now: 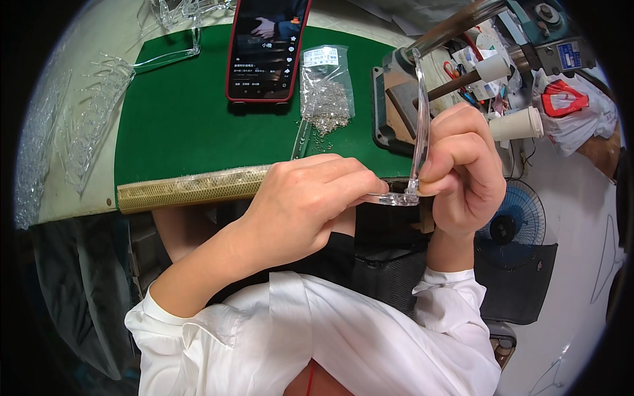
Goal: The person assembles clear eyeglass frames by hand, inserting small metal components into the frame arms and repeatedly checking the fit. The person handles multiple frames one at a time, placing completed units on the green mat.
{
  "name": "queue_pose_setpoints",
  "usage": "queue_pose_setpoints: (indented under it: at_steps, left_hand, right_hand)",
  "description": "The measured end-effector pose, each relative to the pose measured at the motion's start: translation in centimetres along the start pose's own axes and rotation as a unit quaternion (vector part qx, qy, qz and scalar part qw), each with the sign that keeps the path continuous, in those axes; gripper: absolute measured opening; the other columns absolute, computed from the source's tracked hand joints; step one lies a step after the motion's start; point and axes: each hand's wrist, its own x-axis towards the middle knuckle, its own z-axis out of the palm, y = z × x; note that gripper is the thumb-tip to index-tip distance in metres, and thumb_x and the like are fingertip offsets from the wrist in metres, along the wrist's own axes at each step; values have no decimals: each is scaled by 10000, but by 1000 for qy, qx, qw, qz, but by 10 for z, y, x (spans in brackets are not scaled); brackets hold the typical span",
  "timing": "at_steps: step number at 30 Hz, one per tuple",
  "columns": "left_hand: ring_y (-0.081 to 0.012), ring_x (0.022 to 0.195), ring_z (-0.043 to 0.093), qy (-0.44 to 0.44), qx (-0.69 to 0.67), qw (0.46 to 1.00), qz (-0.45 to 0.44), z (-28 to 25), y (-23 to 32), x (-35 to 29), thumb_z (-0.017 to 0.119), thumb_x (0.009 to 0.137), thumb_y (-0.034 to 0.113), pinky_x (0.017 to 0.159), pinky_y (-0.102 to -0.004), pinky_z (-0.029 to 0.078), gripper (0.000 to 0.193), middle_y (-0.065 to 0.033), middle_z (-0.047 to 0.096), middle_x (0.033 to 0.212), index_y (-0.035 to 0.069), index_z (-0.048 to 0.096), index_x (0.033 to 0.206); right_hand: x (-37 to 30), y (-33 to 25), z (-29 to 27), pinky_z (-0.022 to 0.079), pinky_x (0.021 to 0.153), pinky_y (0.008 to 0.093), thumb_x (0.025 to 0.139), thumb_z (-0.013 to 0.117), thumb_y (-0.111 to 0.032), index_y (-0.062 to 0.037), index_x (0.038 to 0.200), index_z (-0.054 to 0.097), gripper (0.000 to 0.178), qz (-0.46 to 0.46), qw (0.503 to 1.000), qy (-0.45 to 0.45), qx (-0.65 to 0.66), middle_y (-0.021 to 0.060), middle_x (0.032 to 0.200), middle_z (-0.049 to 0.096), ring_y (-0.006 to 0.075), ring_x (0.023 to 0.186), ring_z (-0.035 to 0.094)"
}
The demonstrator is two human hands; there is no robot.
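My left hand (310,204) and my right hand (465,168) together hold a clear plastic eyeglass frame (421,125) just past the table's front edge. The fingers of my left hand are closed on its front part. My right thumb and fingers pinch it near the corner joint, and one temple arm points up and away from me. Whether my right fingers also hold a tiny part is hidden. Beyond my left hand, a small clear bag (325,79) lies with tiny metal parts (328,123) spilled at its mouth. A narrow clear strip (301,140) lies beside them.
A phone (266,49) in a red case stands on the green mat (175,112). Gold perforated edging (198,189) runs along the table front. Several clear eyeglass frames (92,119) are heaped at left. A bench press (548,33), a white cup (518,124) and a fan (512,221) are at right.
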Motion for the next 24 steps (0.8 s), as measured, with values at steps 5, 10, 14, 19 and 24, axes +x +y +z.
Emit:
queue_pose_setpoints:
  at_steps: [5, 10, 14, 19, 24]
  left_hand:
    - [-313, 788, 641, -4, -1, 1000, -2, 1, 0, 0, 641, 740, -67, 661, -354, 507, 174, -122, 657, 877, 5, 602, 893]
    - [-314, 783, 639, -1, -4, 1000, -6, 0, 1, 0, 635, 733, -77, 656, -354, 507, 179, -124, 656, 876, 4, 600, 888]
    - [-316, 788, 638, -1, -2, 1000, -7, 0, 0, 0, 630, 714, -87, 655, -354, 507, 199, -126, 656, 878, 5, 602, 888]
    - [-315, 792, 638, 6, 27, 1000, -1, -1, 0, 1, 629, 699, -94, 652, -354, 508, 215, -123, 658, 880, 8, 608, 887]
    - [-278, 769, 638, 20, 26, 999, 7, 2, -2, 2, 648, 680, -58, 624, -355, 507, 260, -76, 652, 848, 41, 636, 920]
  right_hand:
    - [2, 3, -4, 398, 563, 249, 740, 752, -174, -9, 783, 647, 200, -9, 1000, -17, 15, 69, 764, 559, 160, 669, 527]
    - [4, 6, -4, 403, 568, 250, 735, 755, -137, -10, 792, 652, 174, -35, 999, -16, 23, 73, 770, 570, 165, 676, 534]
    - [1, 4, -5, 405, 576, 247, 718, 767, -99, -8, 801, 643, 175, -4, 999, -16, 38, 74, 775, 575, 160, 685, 534]
    - [-1, 5, 0, 411, 596, 242, 691, 772, -22, 2, 820, 609, 209, 23, 994, 17, 101, 79, 789, 579, 154, 708, 534]
    - [-2, 6, 0, 429, 652, 243, 706, 758, 10, 8, 851, 586, 225, 41, 987, 6, 153, 88, 828, 570, 159, 740, 535]
